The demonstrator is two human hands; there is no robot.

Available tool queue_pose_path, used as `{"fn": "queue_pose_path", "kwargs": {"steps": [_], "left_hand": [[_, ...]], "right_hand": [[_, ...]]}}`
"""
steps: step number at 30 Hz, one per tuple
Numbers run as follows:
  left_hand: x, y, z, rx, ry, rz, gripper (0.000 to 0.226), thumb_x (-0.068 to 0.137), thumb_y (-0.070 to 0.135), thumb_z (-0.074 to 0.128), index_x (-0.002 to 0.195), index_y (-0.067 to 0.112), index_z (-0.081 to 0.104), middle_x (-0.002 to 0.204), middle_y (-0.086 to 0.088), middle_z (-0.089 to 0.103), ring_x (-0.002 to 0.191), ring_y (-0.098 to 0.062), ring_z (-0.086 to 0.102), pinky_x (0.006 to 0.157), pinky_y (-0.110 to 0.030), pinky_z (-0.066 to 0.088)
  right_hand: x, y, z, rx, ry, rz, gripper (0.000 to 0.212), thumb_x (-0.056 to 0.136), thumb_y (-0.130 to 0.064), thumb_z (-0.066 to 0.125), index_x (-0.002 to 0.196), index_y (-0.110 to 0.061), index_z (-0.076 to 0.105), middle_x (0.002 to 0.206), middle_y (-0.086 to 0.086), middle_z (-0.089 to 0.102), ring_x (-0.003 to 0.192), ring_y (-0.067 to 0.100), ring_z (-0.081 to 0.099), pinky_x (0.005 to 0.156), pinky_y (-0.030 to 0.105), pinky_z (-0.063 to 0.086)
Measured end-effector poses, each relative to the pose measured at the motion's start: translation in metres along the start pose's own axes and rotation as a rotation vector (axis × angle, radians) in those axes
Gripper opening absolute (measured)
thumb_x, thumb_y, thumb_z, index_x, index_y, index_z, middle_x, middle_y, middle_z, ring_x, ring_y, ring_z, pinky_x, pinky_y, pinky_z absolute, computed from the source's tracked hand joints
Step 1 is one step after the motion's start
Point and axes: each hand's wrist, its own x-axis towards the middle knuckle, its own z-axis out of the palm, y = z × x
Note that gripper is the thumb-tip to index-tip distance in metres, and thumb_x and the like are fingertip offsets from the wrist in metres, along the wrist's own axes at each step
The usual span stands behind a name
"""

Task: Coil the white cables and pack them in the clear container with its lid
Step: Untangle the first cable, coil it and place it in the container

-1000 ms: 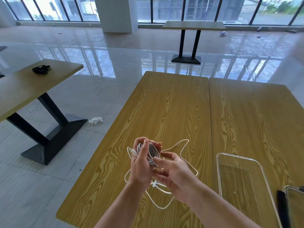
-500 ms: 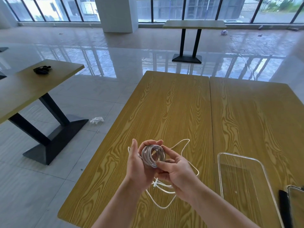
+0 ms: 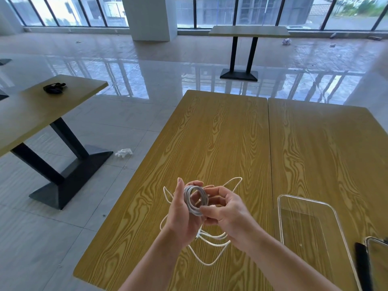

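A white cable coil (image 3: 190, 201) of several loops hangs above the wooden table (image 3: 220, 143), held upright in my left hand (image 3: 182, 217). My right hand (image 3: 225, 213) pinches the coil's lower right side and the cable's end. More loose white cable (image 3: 210, 240) lies on the table under both hands, one loop reaching out toward the far right. The clear container (image 3: 310, 223) stands open and empty on the table to the right of my hands. At the frame's right edge lies a clear lid (image 3: 378, 261), partly cut off.
A black object (image 3: 362, 265) lies between the container and the lid. The table's left edge runs close to my left arm. Another table (image 3: 42, 106) with a black item stands at left, a white glove (image 3: 123, 153) on the floor.
The coil has been turned from edge-on to face the camera. My right hand moved from the loose strand to pinch the coil's lower right side.
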Motion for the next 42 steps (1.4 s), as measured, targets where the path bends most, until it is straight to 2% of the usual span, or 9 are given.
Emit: {"fn": "queue_pose_path", "kwargs": {"steps": [4,10,16,20,24,30,34,38,42], "left_hand": [[-0.002,-0.005,0.005,0.008,-0.041,0.011,0.069,0.085,0.070,0.036,0.111,0.011,0.061,0.129,-0.016,0.066,0.102,-0.039,0.069,0.073,-0.048,0.057],[-0.001,-0.006,0.004,0.050,0.023,0.020,0.072,0.086,0.071,0.038,0.114,0.010,0.063,0.118,-0.019,0.068,0.096,-0.041,0.067,0.091,-0.057,0.052],[-0.001,-0.014,0.001,0.316,0.290,0.090,0.072,0.093,0.067,0.040,0.090,0.002,0.072,0.084,-0.018,0.073,0.072,-0.028,0.069,0.061,-0.034,0.054],[-0.008,-0.010,-0.002,0.464,0.289,0.211,0.050,0.082,0.054,0.066,0.102,0.008,0.063,0.066,-0.003,0.063,0.053,-0.013,0.054,0.046,-0.025,0.041],[-0.011,-0.003,-0.011,0.637,0.246,0.258,0.020,0.091,0.029,0.070,0.101,0.013,0.064,0.067,-0.003,0.068,0.056,-0.015,0.061,0.049,-0.026,0.049],[-0.007,0.015,-0.014,0.832,0.175,0.093,0.025,0.095,0.027,0.064,0.076,0.012,0.068,0.074,-0.008,0.070,0.065,-0.019,0.070,0.056,-0.028,0.055],[-0.013,0.034,-0.013,0.784,-0.033,-0.169,0.040,0.087,0.053,0.064,0.071,0.017,0.069,0.091,-0.018,0.076,0.085,-0.032,0.075,0.068,-0.036,0.061],[-0.010,0.041,-0.011,0.874,-0.116,-0.207,0.051,0.081,0.065,0.053,0.063,0.020,0.070,0.094,-0.020,0.076,0.094,-0.035,0.074,0.088,-0.043,0.059],[-0.012,0.041,-0.006,0.681,-0.158,-0.276,0.056,0.081,0.070,0.051,0.067,0.018,0.069,0.099,-0.025,0.074,0.089,-0.037,0.072,0.071,-0.040,0.060]], "right_hand": [[0.003,0.004,-0.001,0.108,-0.006,0.018,0.036,0.081,0.013,0.073,0.110,-0.007,0.066,0.099,0.018,0.074,0.079,0.023,0.076,0.067,0.030,0.059],[0.001,0.015,-0.006,0.289,-0.068,0.031,0.044,0.078,0.009,0.077,0.116,-0.009,0.063,0.083,0.009,0.074,0.067,0.020,0.072,0.057,0.027,0.056],[0.003,0.017,-0.007,0.165,0.014,-0.039,0.041,0.079,0.004,0.080,0.113,-0.012,0.065,0.082,0.010,0.066,0.062,0.018,0.063,0.061,0.032,0.055],[0.004,0.014,-0.007,0.093,0.030,-0.064,0.037,0.078,0.000,0.081,0.109,-0.014,0.067,0.076,0.006,0.065,0.057,0.015,0.062,0.056,0.028,0.055],[0.005,0.009,-0.012,-0.060,0.048,-0.102,0.031,0.081,0.001,0.079,0.102,-0.019,0.070,0.083,0.010,0.064,0.058,0.011,0.065,0.054,0.024,0.054],[0.010,0.004,-0.019,-0.272,-0.031,-0.107,0.032,0.081,-0.001,0.079,0.101,-0.025,0.073,0.091,0.011,0.064,0.062,0.016,0.064,0.060,0.026,0.056],[0.013,-0.005,-0.028,-0.370,-0.129,-0.119,0.032,0.080,-0.007,0.082,0.095,-0.035,0.074,0.091,0.008,0.064,0.062,0.017,0.063,0.061,0.028,0.055],[0.013,-0.013,-0.032,-0.427,-0.196,-0.091,0.034,0.078,-0.011,0.084,0.097,-0.037,0.074,0.095,0.008,0.066,0.065,0.019,0.065,0.065,0.031,0.058],[0.012,-0.018,-0.032,-0.437,-0.239,-0.108,0.034,0.077,-0.012,0.084,0.097,-0.037,0.075,0.089,0.004,0.066,0.061,0.014,0.065,0.061,0.026,0.055]]}}
